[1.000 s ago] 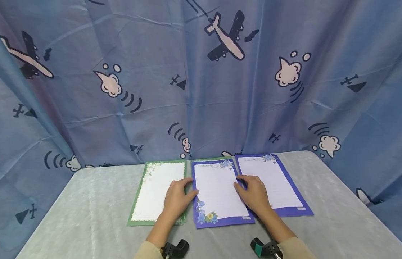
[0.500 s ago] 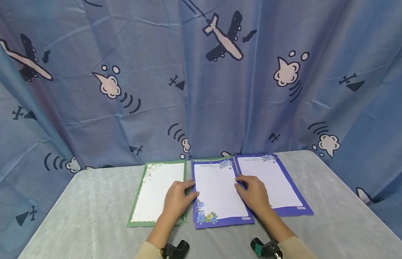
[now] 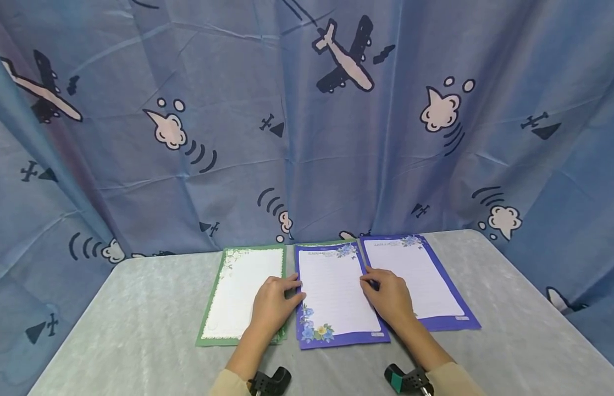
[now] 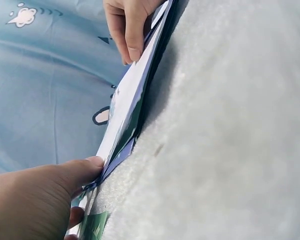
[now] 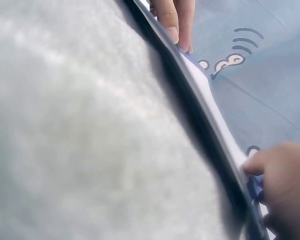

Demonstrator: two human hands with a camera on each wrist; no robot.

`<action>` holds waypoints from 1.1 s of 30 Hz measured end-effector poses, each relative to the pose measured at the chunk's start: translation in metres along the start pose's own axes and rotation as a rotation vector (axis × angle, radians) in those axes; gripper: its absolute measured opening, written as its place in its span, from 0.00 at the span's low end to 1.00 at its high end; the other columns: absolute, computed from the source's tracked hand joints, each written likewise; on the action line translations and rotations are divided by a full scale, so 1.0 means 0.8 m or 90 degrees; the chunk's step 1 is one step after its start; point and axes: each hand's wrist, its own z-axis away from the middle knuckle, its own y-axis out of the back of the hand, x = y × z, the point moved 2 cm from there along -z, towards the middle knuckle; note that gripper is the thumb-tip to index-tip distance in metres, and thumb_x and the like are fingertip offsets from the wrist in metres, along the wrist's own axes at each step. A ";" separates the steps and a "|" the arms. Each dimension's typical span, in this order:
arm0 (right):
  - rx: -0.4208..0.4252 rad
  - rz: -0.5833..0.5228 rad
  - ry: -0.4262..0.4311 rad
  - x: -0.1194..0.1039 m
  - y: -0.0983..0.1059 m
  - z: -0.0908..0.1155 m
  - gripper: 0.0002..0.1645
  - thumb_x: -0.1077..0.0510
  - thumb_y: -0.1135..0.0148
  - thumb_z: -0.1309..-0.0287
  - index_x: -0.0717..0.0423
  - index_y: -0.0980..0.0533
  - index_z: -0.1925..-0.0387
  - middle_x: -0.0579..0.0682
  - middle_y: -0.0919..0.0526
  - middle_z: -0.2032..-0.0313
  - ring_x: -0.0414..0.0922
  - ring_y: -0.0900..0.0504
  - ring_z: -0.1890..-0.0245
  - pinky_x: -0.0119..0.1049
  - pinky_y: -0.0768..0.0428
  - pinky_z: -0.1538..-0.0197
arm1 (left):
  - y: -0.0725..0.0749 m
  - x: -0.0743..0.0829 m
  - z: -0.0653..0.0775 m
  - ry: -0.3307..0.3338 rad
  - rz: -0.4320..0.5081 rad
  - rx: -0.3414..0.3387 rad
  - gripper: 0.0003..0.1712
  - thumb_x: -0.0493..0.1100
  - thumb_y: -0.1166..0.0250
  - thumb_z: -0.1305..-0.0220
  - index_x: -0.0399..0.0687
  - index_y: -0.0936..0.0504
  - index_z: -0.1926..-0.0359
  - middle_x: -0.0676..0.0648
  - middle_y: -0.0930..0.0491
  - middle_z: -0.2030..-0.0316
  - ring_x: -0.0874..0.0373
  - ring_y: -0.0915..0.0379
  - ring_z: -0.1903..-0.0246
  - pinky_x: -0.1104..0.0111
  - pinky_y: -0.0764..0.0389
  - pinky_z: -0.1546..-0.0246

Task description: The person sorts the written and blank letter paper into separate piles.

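In the head view a small stack of letter paper (image 3: 338, 297) lies at the middle of the table, its top sheet white with a purple floral border. My left hand (image 3: 273, 302) pinches the stack's left edge, thumb on top. At the right edge my right hand (image 3: 390, 297) grips it between thumb and fingers. Green and purple sheet edges show under the white one in the left wrist view, near my left thumb (image 4: 90, 167). Left of the stack is a green-bordered sheet (image 3: 237, 297), partly under my left hand. A purple-bordered sheet (image 3: 430, 280) lies to the right, beneath my right hand.
A pale fuzzy cloth (image 3: 148, 319) covers the table. Behind it hangs a blue curtain (image 3: 227, 137) printed with planes and clouds. Black straps with camera mounts (image 3: 269, 380) sit on both wrists.
Both hands stay at the stack's edges with almost no movement. The right fingers have drawn slightly closer to the thumb. The camera view has shifted a little.
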 end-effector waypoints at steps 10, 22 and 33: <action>0.060 -0.098 0.028 0.002 -0.001 -0.002 0.07 0.69 0.27 0.49 0.60 0.12 0.65 0.57 0.10 0.58 0.52 0.12 0.59 0.41 0.14 0.55 | 0.001 0.000 -0.002 0.014 0.022 0.004 0.14 0.49 0.23 0.45 0.53 0.08 0.57 0.56 0.14 0.46 0.56 0.19 0.56 0.61 0.19 0.56; -0.011 -0.078 0.033 0.001 -0.001 -0.001 0.07 0.65 0.30 0.43 0.57 0.11 0.62 0.51 0.11 0.70 0.38 0.27 0.74 0.30 0.28 0.69 | -0.002 -0.001 -0.001 0.010 0.034 -0.001 0.15 0.47 0.23 0.44 0.49 0.09 0.56 0.50 0.13 0.47 0.52 0.18 0.51 0.57 0.19 0.49; -0.008 -0.171 -0.012 -0.007 0.006 -0.003 0.07 0.65 0.30 0.42 0.56 0.11 0.62 0.54 0.09 0.64 0.35 0.24 0.74 0.26 0.26 0.69 | 0.002 -0.003 -0.001 0.030 0.067 -0.022 0.18 0.47 0.26 0.41 0.47 0.11 0.50 0.45 0.15 0.43 0.48 0.20 0.45 0.53 0.20 0.43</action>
